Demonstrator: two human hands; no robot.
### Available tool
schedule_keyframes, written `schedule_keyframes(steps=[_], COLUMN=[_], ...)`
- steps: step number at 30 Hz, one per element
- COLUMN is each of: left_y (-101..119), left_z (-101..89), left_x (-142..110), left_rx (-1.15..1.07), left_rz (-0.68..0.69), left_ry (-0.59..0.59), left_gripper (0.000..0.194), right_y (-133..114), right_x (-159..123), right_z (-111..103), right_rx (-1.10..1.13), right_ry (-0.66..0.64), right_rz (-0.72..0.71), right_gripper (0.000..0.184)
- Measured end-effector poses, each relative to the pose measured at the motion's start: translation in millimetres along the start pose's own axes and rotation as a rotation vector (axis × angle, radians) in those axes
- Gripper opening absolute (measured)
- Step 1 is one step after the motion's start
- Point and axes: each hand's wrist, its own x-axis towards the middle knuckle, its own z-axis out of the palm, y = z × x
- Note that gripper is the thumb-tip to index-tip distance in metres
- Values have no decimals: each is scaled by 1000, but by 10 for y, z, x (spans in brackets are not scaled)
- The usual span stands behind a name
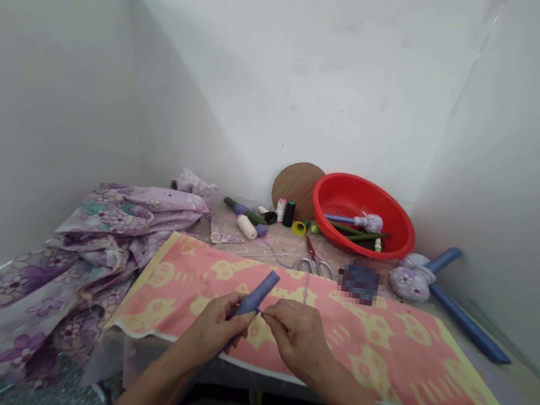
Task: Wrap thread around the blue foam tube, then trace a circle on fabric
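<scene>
My left hand (pixel 222 322) is closed around a blue-purple stick (pixel 261 293), which looks wrapped in cloth or tape. The stick tilts, with its upper end pointing away and to the right. Against its side, my right hand (pixel 295 335) pinches a thin purple yarn (pixel 306 289) with thumb and fingertips; the very tip of the pinch is small and hard to make out. The yarn trails back across the table toward a small purple yarn ball (pixel 261 230). Both hands are over a pink and yellow cat-patterned cloth (pixel 379 352).
Behind the cloth lie scissors (pixel 312 259), several thread spools (pixel 289 213) and a tilted red basin (pixel 359 243) holding sticks. Floral fabric (pixel 89 271) is heaped at left. At right are a cloth-headed bundle (pixel 410 279) and a blue stick (pixel 468 324). Walls enclose the table.
</scene>
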Motion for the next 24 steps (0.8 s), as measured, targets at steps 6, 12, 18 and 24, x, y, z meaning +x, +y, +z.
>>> schedule_keyframes(steps=[6,12,18,24], left_y=[-15,10,82,138], left_z=[1,25,88,98], left_x=[-34,-71,-119,-192], left_rx=[466,940,1090,971], left_rz=[81,28,-22,66], left_ry=[97,144,53,-149], left_gripper=[28,24,25,25], right_y=[-4,-81,-100,128], right_x=[-20,37,166,332], right_z=[-8,-133,-239,-194], right_rx=[-27,-63,-243,-71], right_ry=[-87,-181,-297,-315], right_rz=[42,18,-150,-287], right_gripper=[20,14,18,19])
